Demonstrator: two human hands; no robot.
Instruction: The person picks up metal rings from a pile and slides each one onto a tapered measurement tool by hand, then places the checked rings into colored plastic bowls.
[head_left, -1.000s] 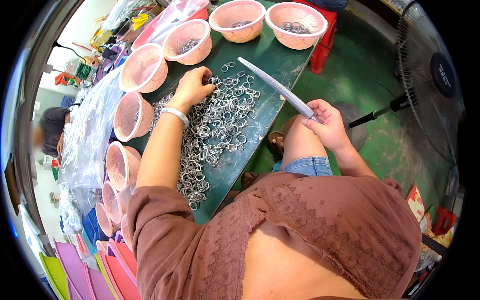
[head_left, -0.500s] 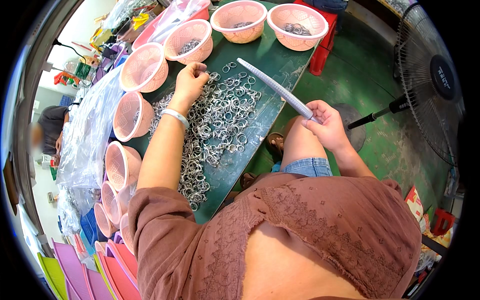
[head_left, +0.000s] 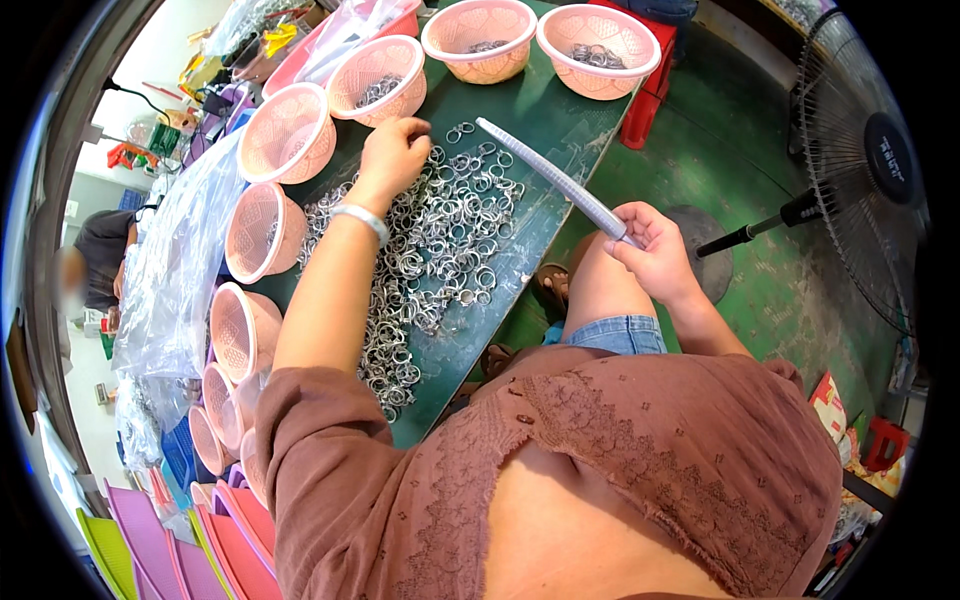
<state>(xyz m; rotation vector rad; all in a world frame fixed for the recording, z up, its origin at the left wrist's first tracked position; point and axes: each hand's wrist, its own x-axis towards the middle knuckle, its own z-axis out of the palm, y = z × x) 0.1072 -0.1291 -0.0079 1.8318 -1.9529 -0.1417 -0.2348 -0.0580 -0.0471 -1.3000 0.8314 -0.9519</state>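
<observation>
A heap of silver-coloured rings lies spread over the green tabletop. At the far edge of the heap is my left hand, its fingers curled and pressed together, pointing right. What they hold, if anything, is hidden. My right hand is closed round the thick end of a tapered grey ring mandrel with marks along its length. Its thin tip points up and left, over the table near a few loose rings.
Pink baskets curve round the table's far and left sides; the far right basket and its neighbour hold rings. A standing fan and a red stool are at right. Clear plastic bags lie at left, where another person sits.
My left hand has moved slightly right and away from me at the heap's far edge, its fingers turning further right. My right hand and the ring mandrel stay almost still.
</observation>
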